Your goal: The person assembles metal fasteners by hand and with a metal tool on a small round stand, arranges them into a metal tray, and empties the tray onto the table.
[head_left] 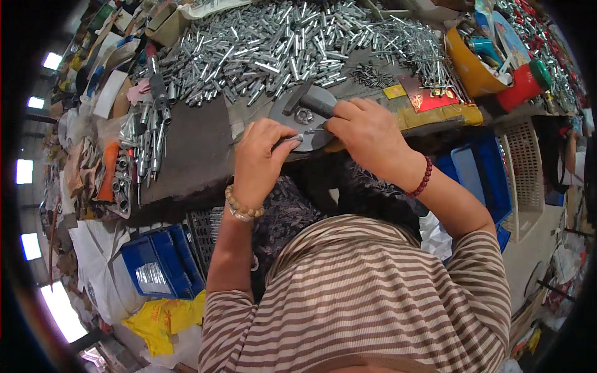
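My left hand [260,152] pinches a small silvery metal tube [298,137] between thumb and fingers, over a grey round plate [301,144] at the bench's front edge. From the right, my right hand [368,132] closes on a thin metal pin [316,130], whose tip points at the tube; whether they touch I cannot tell. Just beyond my fingers a dark hammer [311,101] lies across the plate, its handle running toward my right hand. Small metal rings [303,116] sit on the plate between the hammer and my hands.
A big heap of metal tubes [267,46] covers the bench's back, with long pins [413,53] at its right. A yellow container [469,62] and a red jar [522,86] stand right. Tools [155,112] lie left. Blue bins [163,261] flank my lap.
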`<state>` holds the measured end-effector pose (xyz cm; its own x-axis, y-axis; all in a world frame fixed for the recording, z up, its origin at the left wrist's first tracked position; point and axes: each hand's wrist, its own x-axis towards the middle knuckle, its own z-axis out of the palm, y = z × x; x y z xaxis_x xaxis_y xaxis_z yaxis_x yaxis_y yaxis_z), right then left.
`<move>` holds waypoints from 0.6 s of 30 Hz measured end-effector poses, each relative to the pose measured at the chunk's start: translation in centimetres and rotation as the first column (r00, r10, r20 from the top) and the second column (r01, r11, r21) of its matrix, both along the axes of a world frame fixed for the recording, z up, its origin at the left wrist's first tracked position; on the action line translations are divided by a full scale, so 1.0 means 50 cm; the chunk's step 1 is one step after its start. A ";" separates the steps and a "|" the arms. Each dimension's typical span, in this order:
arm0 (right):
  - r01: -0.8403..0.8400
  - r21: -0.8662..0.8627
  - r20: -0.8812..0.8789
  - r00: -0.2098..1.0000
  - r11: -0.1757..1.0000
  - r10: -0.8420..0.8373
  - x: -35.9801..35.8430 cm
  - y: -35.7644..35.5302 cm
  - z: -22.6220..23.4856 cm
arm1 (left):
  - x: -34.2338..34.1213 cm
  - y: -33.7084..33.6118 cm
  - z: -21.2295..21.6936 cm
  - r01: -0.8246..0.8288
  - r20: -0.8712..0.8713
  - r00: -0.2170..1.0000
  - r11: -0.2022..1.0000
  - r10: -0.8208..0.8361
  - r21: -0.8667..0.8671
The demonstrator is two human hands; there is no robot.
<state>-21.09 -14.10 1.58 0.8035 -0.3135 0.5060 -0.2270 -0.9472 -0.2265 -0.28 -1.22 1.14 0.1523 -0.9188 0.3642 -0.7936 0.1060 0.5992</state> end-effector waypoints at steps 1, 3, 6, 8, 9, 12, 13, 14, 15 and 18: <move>0.010 -0.002 -0.001 1.000 1.000 -0.010 0.004 0.001 0.000 | 0.000 0.003 -0.002 -0.004 0.002 1.000 1.000 0.004 0.005; 0.016 -0.001 -0.002 1.000 1.000 -0.016 0.009 0.005 0.002 | -0.002 0.008 -0.006 -0.049 -0.041 0.998 0.999 0.050 0.008; -0.011 -0.004 0.004 1.000 1.000 0.011 0.015 0.010 0.003 | -0.004 0.017 -0.009 -0.091 -0.053 0.994 0.996 0.092 0.024; -0.009 -0.009 0.006 1.000 1.000 0.009 0.018 0.014 0.000 | -0.001 0.019 -0.011 -0.102 -0.067 0.992 0.995 0.103 0.020; -0.009 -0.007 0.005 1.000 1.000 0.009 0.019 0.015 -0.002 | 0.000 0.020 -0.012 -0.110 -0.081 0.990 0.994 0.111 0.015; -0.017 -0.004 0.018 1.000 1.000 0.017 0.023 0.017 -0.005 | 0.008 0.023 -0.013 -0.104 -0.069 0.992 0.994 0.105 0.009; -0.020 0.006 0.011 1.000 1.000 0.020 0.024 0.018 -0.005 | 0.007 0.025 -0.011 -0.104 -0.070 0.992 0.995 0.105 0.010; -0.023 0.017 0.005 1.000 1.000 0.023 0.024 0.019 -0.005 | 0.006 0.026 -0.007 -0.113 -0.091 0.989 0.993 0.116 0.040; -0.023 0.017 0.006 1.000 1.000 0.023 0.025 0.019 -0.006 | 0.005 0.028 -0.004 -0.122 -0.110 0.985 0.990 0.129 0.070; -0.027 0.005 0.023 0.999 1.000 0.027 0.028 0.018 -0.008 | 0.003 0.028 -0.001 -0.133 -0.131 0.981 0.987 0.144 0.085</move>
<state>-19.70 -13.21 1.20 0.7996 -0.2951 0.5230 -0.1963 -0.9515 -0.2368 -0.14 0.18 1.08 0.3237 -0.9092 0.2617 -0.7074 -0.0489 0.7051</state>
